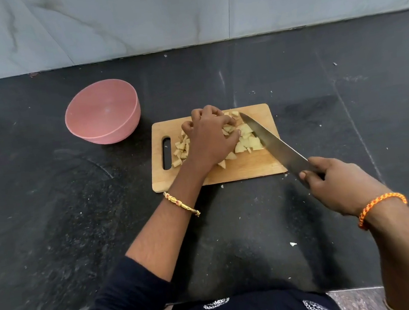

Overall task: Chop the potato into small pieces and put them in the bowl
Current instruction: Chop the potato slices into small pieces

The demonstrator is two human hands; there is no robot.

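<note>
A wooden cutting board (247, 167) lies on the dark counter with several pale potato pieces (247, 142) scattered over it. My left hand (209, 138) rests curled on top of the pile, fingers bent down over the pieces. My right hand (333, 184) grips the handle of a large knife (272, 140), whose blade slants across the board's right side with its tip near the far edge, beside the potato. A pink bowl (102, 111) stands left of and beyond the board; I see nothing inside it.
The dark stone counter (49, 216) meets a grey marbled wall (177, 8) at the back. Small white scraps (293, 244) lie on the counter near me. The counter's front edge runs just before my patterned clothing.
</note>
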